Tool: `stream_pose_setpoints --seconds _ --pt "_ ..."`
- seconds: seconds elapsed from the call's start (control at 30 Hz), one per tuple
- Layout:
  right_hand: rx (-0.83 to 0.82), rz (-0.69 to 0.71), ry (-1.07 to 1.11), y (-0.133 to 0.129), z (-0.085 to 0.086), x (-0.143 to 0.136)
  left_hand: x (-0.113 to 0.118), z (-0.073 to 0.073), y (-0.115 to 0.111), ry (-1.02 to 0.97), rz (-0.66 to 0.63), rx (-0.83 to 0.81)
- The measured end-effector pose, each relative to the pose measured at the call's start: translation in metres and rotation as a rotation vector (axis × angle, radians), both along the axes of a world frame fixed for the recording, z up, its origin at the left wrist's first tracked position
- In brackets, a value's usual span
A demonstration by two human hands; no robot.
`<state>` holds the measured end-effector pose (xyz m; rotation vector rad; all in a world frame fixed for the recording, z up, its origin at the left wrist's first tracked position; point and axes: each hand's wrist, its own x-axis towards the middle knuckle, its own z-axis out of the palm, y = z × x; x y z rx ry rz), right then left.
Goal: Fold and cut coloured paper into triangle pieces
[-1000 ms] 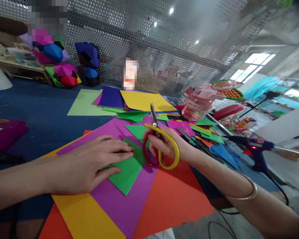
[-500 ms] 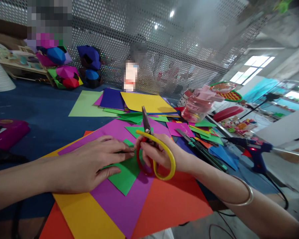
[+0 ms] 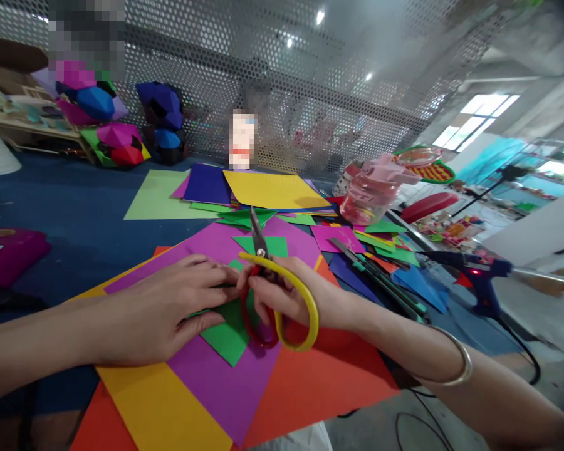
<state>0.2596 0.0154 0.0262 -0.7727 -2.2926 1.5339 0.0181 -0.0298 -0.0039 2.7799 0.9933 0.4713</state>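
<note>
My left hand (image 3: 169, 307) lies palm down with its fingers stretched over a green paper piece (image 3: 229, 343). In my right hand (image 3: 308, 285) are scissors (image 3: 314, 310) with one yellow and one red handle, their blades together and pointing away from me. The fingertips of both hands nearly meet at the green piece, and the right fingers partly hide behind the handles. Beneath lie a purple sheet (image 3: 220, 401), a yellow-orange sheet (image 3: 164, 401) and a red-orange sheet (image 3: 324, 376). Another green piece (image 3: 275, 244) shows behind the scissors.
Behind the hands lies a paper stack topped by a yellow sheet (image 3: 272, 190). At right are a box cutter (image 3: 380, 282), paper scraps, a pink plastic jar (image 3: 369, 194) and a glue gun (image 3: 482, 275) with its red light lit. A magenta tool (image 3: 16, 254) sits at left.
The scissors and my right hand have shifted slightly left and toward me, and the blades tilt more to the left. My left hand stays on the green paper.
</note>
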Motion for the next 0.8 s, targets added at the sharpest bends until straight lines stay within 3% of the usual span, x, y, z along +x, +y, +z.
stream_pose_setpoints --seconds 0.27,0.5,0.67,0.8 --pt "0.154 -0.155 -0.033 0.045 -0.004 0.024 0.001 0.0 0.001 0.006 0.008 -0.004" --pt "0.191 -0.131 -0.095 0.044 0.011 0.028 0.0 0.0 0.001 0.007 0.024 -0.043" --pt "0.199 -0.162 -0.068 0.039 0.01 0.032 0.0 -0.001 0.001 -0.032 0.021 -0.046" --pt "0.339 -0.247 -0.01 0.039 0.013 0.039 0.0 0.001 0.0 -0.018 0.025 -0.058"
